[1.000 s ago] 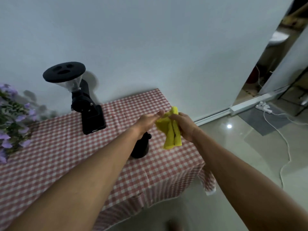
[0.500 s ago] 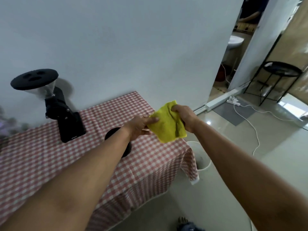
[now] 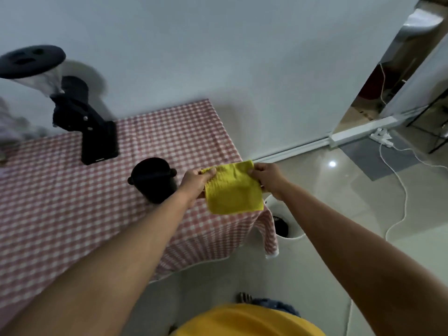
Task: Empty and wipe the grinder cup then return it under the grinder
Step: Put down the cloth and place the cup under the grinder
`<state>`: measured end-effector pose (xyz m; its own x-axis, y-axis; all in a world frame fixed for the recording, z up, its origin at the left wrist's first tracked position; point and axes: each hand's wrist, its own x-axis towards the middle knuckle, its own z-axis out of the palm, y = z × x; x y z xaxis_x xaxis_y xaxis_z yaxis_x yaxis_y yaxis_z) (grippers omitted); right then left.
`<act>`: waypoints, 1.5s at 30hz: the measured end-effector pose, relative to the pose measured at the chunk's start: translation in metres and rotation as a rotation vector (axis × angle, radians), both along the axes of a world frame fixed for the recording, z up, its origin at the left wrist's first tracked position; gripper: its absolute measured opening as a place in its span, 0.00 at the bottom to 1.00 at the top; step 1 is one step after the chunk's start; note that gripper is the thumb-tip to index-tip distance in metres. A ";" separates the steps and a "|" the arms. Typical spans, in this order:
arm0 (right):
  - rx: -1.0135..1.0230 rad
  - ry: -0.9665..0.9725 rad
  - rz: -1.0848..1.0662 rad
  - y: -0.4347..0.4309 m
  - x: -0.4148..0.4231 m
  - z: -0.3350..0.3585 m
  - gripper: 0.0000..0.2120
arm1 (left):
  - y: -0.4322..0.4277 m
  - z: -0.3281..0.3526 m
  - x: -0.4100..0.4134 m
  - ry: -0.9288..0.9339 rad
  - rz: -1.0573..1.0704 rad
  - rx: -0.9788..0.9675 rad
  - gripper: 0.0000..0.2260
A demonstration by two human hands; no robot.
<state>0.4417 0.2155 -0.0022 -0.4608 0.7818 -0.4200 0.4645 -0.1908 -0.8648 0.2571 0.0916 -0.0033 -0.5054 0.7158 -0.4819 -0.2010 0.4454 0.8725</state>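
1. Nearest the camera: a yellow shirt fills the bottom edge, with two bare forearms reaching forward over the table's near corner.
2. Left hand: grip closed on the upper left corner of the yellow cloth, pinched between thumb and fingers.
3. Right hand: grip closed on the upper right corner of the same cloth, which hangs spread flat between the two hands, above the table's right edge.
4. White bin: stands on the floor just beside the table's corner, partly hidden by the cloth and the right forearm; dark contents show inside.
5. Grinder cup: black, upright on the table, which is covered in a red-and-white check, just left of the left hand and apart from it. Its interior cannot be judged.
6. Grinder: black, with a clear hopper and black lid, stands farther back against the white wall, well apart from the cup. The cup is not under it.
7. Far right: a white power strip and cable lie on the floor by a doorway.
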 end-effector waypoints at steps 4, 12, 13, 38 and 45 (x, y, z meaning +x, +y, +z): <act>0.029 -0.158 0.113 0.014 -0.006 -0.033 0.06 | 0.000 -0.043 0.003 0.060 0.100 -0.147 0.27; 0.284 -0.303 0.169 0.038 -0.030 -0.066 0.11 | 0.025 -0.065 0.006 0.474 0.225 -0.349 0.12; 0.288 -0.309 0.171 0.041 -0.032 -0.069 0.12 | 0.027 -0.064 0.006 0.526 0.202 -0.370 0.12; 0.849 -0.406 0.596 0.006 -0.046 -0.058 0.26 | -0.004 -0.046 0.009 1.293 -0.418 -0.047 0.23; 0.593 -0.122 0.419 -0.034 -0.135 -0.010 0.21 | -0.038 0.006 -0.070 1.155 0.032 -0.037 0.16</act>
